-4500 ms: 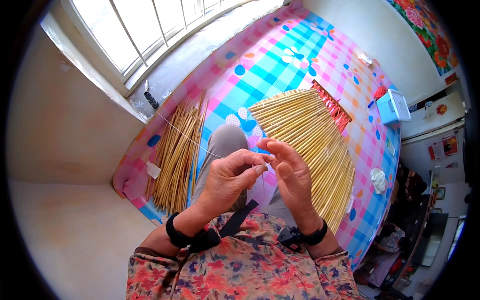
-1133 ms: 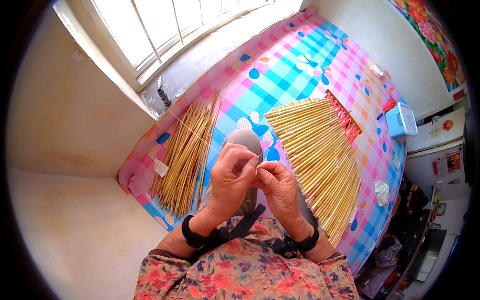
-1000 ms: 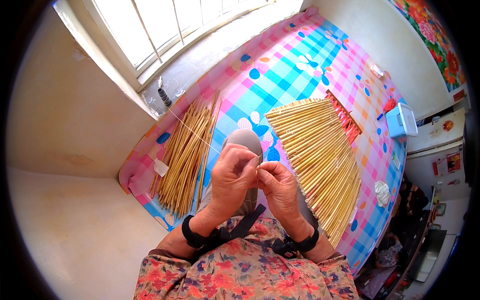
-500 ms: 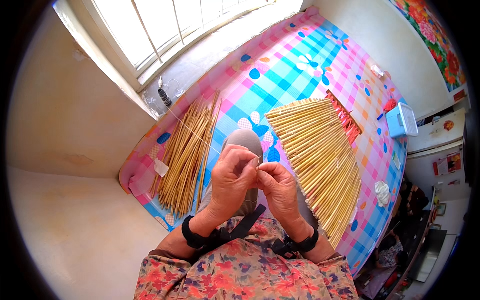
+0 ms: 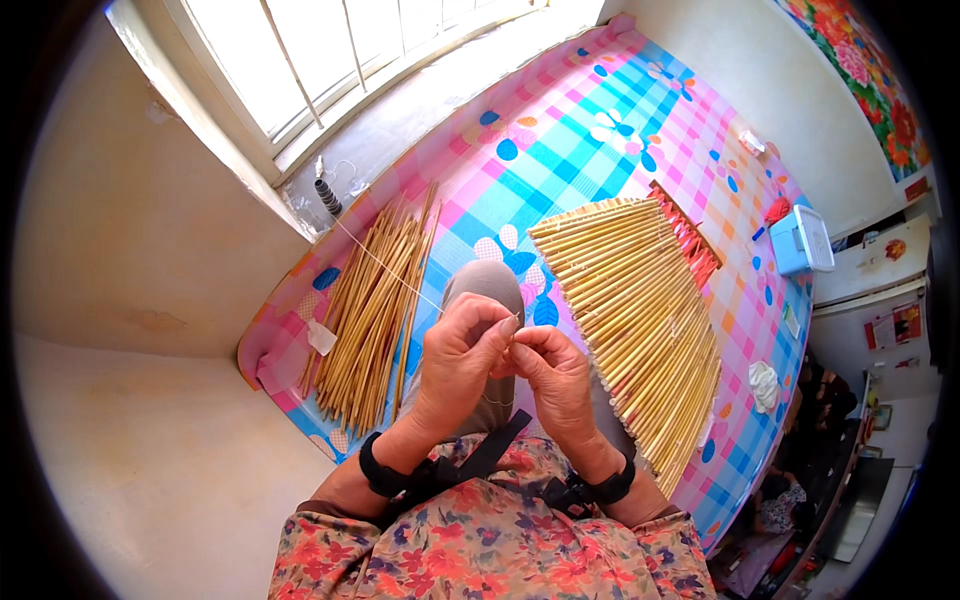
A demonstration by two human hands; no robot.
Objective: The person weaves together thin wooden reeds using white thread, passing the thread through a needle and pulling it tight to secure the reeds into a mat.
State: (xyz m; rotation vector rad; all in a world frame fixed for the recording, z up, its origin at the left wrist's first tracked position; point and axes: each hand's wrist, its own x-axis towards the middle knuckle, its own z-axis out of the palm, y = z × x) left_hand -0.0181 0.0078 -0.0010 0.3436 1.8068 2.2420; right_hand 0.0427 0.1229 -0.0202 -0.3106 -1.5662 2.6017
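Over the grey knee [image 5: 484,282], white thread [image 5: 376,256]: strung from the dark spool [image 5: 328,197] on the sill [image 5: 430,100] to the fingertips, pretty much unchanged from half a second ago.
Left hand [image 5: 460,360]: thread pinched by thumb and curled forefinger, back of the hand turned up.
Right hand [image 5: 556,378]: lowered and brought in; was held up with fingers spread a few seconds back. Fingers now curled, tips met with the left's; whether anything's gripped can't be told, too tiny tbh.
Forearms [image 5: 345,490]: angled inward from below, black wristbands [image 5: 378,468] worn on both.
Loose sticks [image 5: 370,315]: piled off to the left.
Stick fan [image 5: 640,330]: laid out flat just right of the hands.
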